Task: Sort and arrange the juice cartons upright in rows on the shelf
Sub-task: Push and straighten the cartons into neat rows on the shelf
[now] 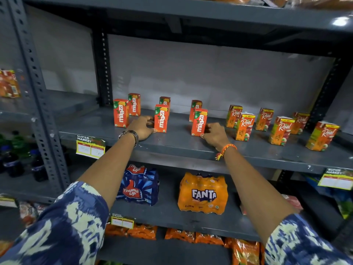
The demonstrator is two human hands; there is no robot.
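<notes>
Several red Maaza cartons stand upright in pairs on the left half of the grey shelf (177, 145). My left hand (142, 128) grips the front middle Maaza carton (161, 118) from its left side. My right hand (214, 135) holds the front right Maaza carton (199, 122) from its right side. Another Maaza pair (121, 113) stands at the far left. Several orange Real cartons (244, 127) stand upright in two staggered rows on the right half, the last one (322, 135) near the right post.
A Thums Up pack (138, 185) and a Fanta pack (203, 194) lie on the shelf below. Snack bags fill the lowest shelf. Dark bottles (13, 163) stand in the left bay. Price labels (90, 148) hang on the shelf edge. Steel posts frame the bay.
</notes>
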